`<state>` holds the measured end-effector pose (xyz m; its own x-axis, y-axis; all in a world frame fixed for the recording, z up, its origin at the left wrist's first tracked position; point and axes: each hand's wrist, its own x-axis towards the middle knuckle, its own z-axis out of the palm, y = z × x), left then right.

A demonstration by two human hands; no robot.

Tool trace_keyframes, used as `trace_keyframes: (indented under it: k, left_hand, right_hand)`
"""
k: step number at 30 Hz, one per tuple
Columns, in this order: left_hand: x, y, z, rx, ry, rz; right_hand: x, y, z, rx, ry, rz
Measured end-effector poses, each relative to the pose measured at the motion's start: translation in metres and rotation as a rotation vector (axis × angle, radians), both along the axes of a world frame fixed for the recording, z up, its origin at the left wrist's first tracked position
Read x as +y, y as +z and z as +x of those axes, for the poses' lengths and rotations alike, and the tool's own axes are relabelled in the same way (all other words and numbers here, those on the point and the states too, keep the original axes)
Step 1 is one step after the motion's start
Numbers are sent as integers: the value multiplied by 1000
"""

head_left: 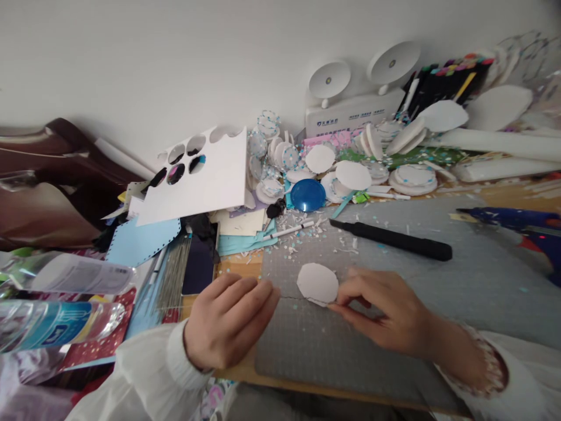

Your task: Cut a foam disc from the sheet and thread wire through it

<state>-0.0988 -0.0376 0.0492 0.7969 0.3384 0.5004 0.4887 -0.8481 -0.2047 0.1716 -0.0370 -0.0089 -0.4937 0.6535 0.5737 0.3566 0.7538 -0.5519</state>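
A round white foam or card disc with a slightly uneven edge is over the grey cutting mat. A thin, dark twisted cord runs from my left hand along the disc's near edge to my right hand. My left fingers are curled closed at the cord's left end; their tips are hidden. My right thumb and forefinger pinch at the disc's lower right edge, where the cord meets it. Beyond the disc lies a black utility knife; a blue round lid sits farther back.
Stacked white discs and paper scraps crowd the back. A white sheet with round holes leans at back left. Water bottles lie at left. A blue glue gun is at right, near rolled white sheets and markers.
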Motion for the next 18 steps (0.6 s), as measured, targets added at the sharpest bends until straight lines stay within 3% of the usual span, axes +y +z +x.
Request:
trace_keyframes:
  k: [4, 11, 15, 18]
  left_hand:
    - [-2, 0, 2, -38, 41, -116]
    - [-5, 1, 13, -266, 195, -538]
    - [0, 6, 13, -420, 239, -928]
    - [5, 11, 11, -438, 334, -1373]
  right_hand:
    - [0, -3, 1, -53, 31, 103]
    - [-1, -3, 1, -117, -25, 218]
    - [-2, -4, 1, -131, -28, 276]
    - [-3, -1, 2, -157, -18, 357]
